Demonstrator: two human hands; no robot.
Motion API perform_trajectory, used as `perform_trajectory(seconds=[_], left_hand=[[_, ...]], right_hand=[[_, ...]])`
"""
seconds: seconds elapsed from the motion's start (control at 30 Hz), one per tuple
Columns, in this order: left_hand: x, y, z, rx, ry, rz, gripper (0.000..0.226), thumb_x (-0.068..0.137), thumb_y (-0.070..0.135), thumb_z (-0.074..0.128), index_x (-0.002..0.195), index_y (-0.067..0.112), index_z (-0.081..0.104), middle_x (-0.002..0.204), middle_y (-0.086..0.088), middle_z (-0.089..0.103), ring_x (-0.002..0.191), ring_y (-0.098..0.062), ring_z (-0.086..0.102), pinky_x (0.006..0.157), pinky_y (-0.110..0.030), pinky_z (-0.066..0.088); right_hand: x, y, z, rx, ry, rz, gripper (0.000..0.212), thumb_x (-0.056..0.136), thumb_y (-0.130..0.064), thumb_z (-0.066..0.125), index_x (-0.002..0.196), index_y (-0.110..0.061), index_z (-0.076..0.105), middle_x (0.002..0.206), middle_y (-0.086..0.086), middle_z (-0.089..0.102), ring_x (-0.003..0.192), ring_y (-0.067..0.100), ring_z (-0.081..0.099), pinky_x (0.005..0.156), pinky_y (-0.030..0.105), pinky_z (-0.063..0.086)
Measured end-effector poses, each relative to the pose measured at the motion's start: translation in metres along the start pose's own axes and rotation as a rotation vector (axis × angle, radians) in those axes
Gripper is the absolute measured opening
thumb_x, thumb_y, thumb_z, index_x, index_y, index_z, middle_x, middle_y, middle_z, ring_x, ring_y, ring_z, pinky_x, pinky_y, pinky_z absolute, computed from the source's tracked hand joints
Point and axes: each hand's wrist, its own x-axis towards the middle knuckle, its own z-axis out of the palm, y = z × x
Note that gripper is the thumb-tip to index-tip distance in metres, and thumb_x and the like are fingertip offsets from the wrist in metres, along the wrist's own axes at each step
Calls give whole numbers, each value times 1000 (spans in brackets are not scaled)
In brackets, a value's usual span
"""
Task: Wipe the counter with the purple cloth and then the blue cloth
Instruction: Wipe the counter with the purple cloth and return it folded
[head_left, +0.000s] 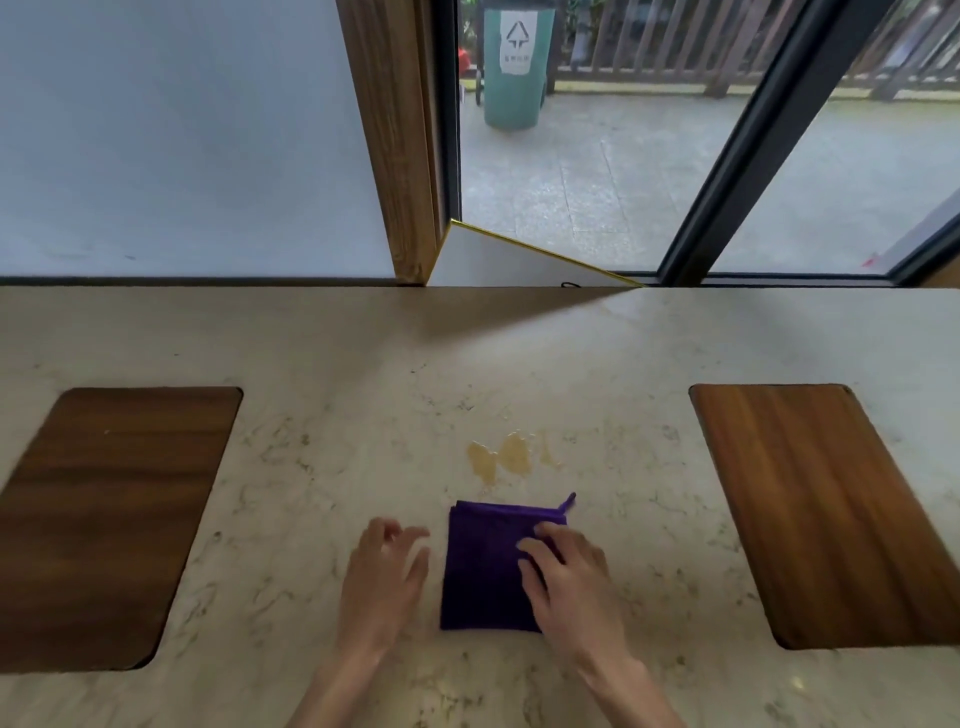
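Right hand (569, 577) is pressing flat, fingers spread, on the folded purple cloth (485, 566) lying near the amber spill (501, 457); left hand (384, 571) is hovering empty, half-open—pushing forward with even pressure should work.

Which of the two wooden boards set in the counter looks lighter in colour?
The board on the right, past the right hand. It is a warm orange-brown, while the left board is a much darker brown.
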Motion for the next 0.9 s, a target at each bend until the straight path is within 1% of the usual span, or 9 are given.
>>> perform_trajectory(seconds=[0.03, 0.07, 0.13, 0.17, 0.27, 0.37, 0.47, 0.6, 0.9], left_hand=[[7, -8, -1, 77, 72, 46, 30, 96, 42, 46, 121, 35, 62, 124, 7, 47, 109, -14, 56, 95, -35, 52], [15, -15, -2, 155, 122, 83, 37, 97, 44, 41, 128, 33, 59, 132, 3, 51, 118, -18, 55, 98, -40, 50], [36, -25, -6, 257, 153, 114, 47, 98, 44, 35, 138, 29, 54, 145, -3, 51, 130, -27, 52, 103, -49, 45], [46, -30, -8, 283, 153, 123, 49, 98, 43, 33, 141, 28, 53, 149, -5, 50, 134, -30, 50, 106, -54, 42], [66, -46, -7, 341, 81, 112, 52, 100, 42, 29, 148, 30, 44, 159, -5, 40, 145, -35, 39, 114, -62, 31], [69, -60, 4, 349, 41, 83, 55, 100, 46, 25, 154, 36, 29, 165, 0, 27, 153, -31, 23, 121, -61, 20], [71, -67, 14, 394, 71, 86, 56, 101, 48, 27, 156, 39, 21, 167, 2, 23, 153, -29, 21, 122, -58, 18], [72, -72, 18, 397, 101, 95, 58, 100, 49, 27, 156, 39, 17, 167, 3, 21, 153, -28, 21, 122, -58, 17], [73, -74, 18, 389, 97, 105, 58, 99, 50, 26, 156, 40, 18, 167, 4, 21, 153, -26, 22, 122, -58, 17]], right_hand=[[8, -10, 7, -41, -17, -52, 28, 96, -39, 63, 122, -33, 68, 136, -3, 64, 124, 22, 62, 108, 41, 45], [14, -19, 15, -73, -64, -81, 36, 100, -45, 53, 133, -36, 61, 149, -3, 55, 138, 24, 52, 116, 44, 32], [17, -34, 35, -92, -169, -81, 50, 103, -57, 31, 151, -43, 38, 168, -5, 24, 156, 25, 21, 121, 52, 7], [14, -37, 45, -104, -204, -66, 54, 103, -61, 24, 155, -46, 27, 170, -7, 13, 158, 25, 10, 122, 56, 3], [6, -34, 67, -160, -217, -62, 59, 101, -65, 24, 157, -47, 18, 171, -6, 13, 158, 27, 11, 122, 65, 11], [8, -29, 74, -177, -217, -66, 61, 99, -67, 28, 157, -48, 16, 171, -8, 14, 158, 26, 13, 122, 67, 13], [21, -29, 77, -182, -186, -82, 62, 98, -68, 31, 156, -49, 20, 170, -8, 17, 157, 26, 15, 122, 68, 12], [64, -31, 78, -199, -144, -87, 61, 97, -67, 34, 155, -48, 27, 169, -7, 22, 157, 26, 18, 122, 67, 11], [180, -23, 80, -228, -142, -80, 63, 94, -74, 22, 154, -57, 11, 171, -9, 11, 158, 28, 8, 122, 69, 3]])
